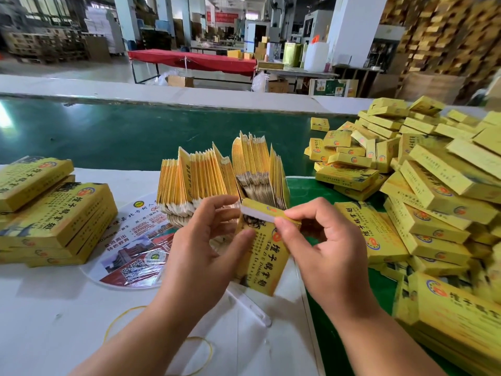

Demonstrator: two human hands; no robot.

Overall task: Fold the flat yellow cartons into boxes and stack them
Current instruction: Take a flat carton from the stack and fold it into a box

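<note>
Here, the left hand braces the half-formed yellow carton upright above the desk, thumb on its face, so the right hand can pinch the top flap shut, flat cartons fanned just behind.

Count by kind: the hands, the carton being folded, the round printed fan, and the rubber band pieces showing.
Hands: 2, left hand, right hand
Carton in hand: 1
Round printed fan: 1
Yellow rubber band arcs: 2, perhaps one band under the forearm
Total: 6
</note>
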